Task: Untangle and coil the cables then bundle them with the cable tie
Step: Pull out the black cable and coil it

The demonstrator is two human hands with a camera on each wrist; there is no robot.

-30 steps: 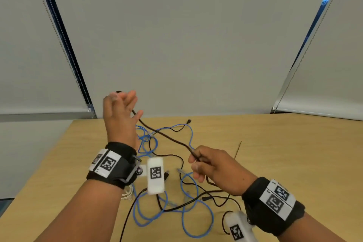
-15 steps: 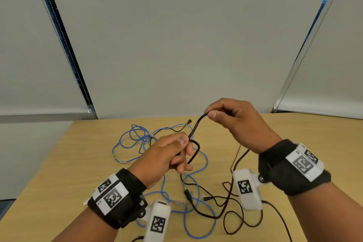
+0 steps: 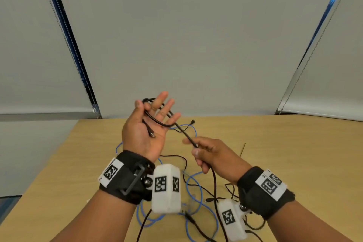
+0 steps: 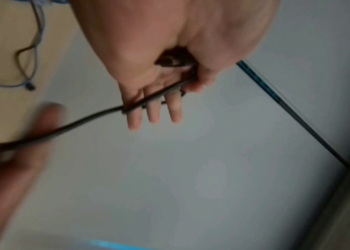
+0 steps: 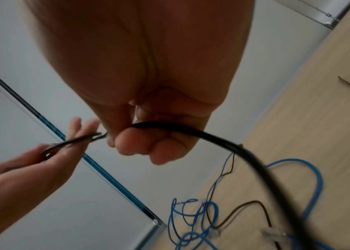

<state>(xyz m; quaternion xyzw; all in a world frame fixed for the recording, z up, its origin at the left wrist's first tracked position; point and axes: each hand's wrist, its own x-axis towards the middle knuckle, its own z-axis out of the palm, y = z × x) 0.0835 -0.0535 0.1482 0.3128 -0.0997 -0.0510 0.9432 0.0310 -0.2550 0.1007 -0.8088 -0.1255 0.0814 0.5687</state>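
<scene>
Black cable (image 3: 157, 119) is what both hands work on, raised above the table (image 3: 294, 153). L hand (image 3: 145, 125) is palm-up over the table's far half, fingers mostly straight; thumb pins one small loop of the cable against the palm, plug end lying in the palm. R hand (image 3: 212, 157) sits nearer the person and to the right, fingers curled round the same cable in a narrow pinch. Between the two grips the cable runs taut and straight, long axis slanting from L palm down to R fist. Below R fist it drops slack to the table, into the tangle with blue cable (image 3: 198, 192) and a thin black cable (image 3: 184, 165). Cable tie (image 3: 243, 149) lies on the table to the right of the tangle, apart. Judgement: coiling barely begun; next wrap needs R hand to carry slack up and over L palm, since free length lies on R side.
</scene>
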